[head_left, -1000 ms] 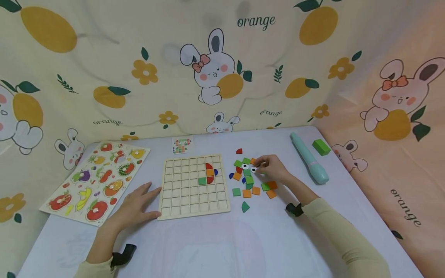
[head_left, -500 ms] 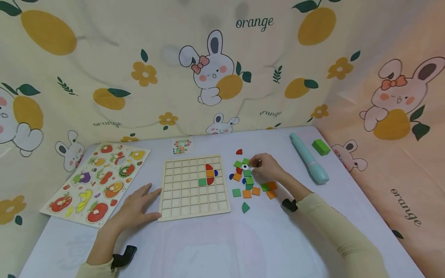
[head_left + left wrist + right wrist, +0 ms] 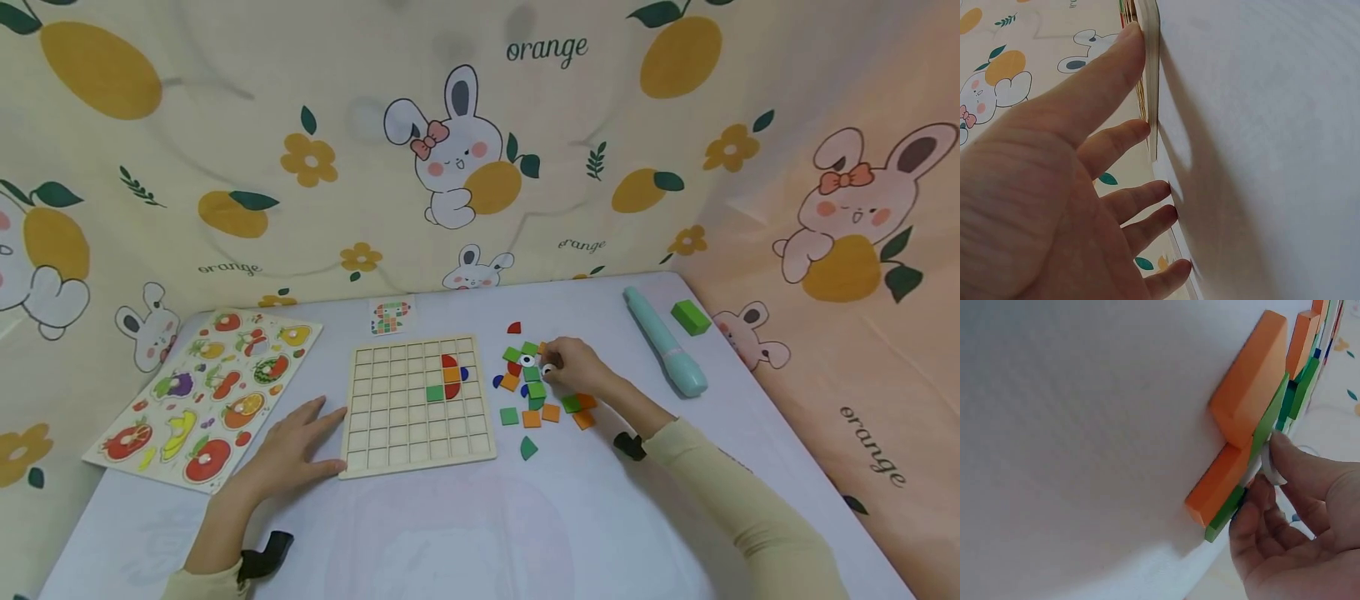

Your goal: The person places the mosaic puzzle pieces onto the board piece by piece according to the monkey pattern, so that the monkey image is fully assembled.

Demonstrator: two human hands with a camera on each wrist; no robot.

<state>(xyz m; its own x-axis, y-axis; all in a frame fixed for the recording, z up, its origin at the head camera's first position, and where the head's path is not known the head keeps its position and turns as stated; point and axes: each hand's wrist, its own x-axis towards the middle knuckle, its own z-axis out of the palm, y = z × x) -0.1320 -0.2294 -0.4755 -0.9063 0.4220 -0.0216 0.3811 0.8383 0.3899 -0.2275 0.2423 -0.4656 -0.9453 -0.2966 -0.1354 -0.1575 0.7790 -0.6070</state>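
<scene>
My left hand [image 3: 296,446] has its fingers spread, with thumb and index finger touching the left edge of the wooden grid board [image 3: 386,433]. In the left wrist view, the thumb [image 3: 1110,75] rests along the board's side. My right hand [image 3: 581,367], over the loose pieces, pinches a round white eye piece [image 3: 1270,465] between thumb and fingers. Another white eye piece [image 3: 528,361] lies just left of it. Set in the board are two red pieces, an orange square [image 3: 452,375] and a green square [image 3: 435,393]; a blue half-round [image 3: 464,374] sits beside them.
Orange squares [image 3: 551,413] and several green, red and blue pieces lie right of the board. A fruit puzzle board [image 3: 202,392] is at left. A pattern card [image 3: 391,316] lies behind the grid. A turquoise stick [image 3: 667,346] and green block [image 3: 691,317] are at far right.
My right hand has shifted slightly left over the pieces, then slightly down. The left hand keeps its place at the board's edge, and the pieces in the board are unchanged.
</scene>
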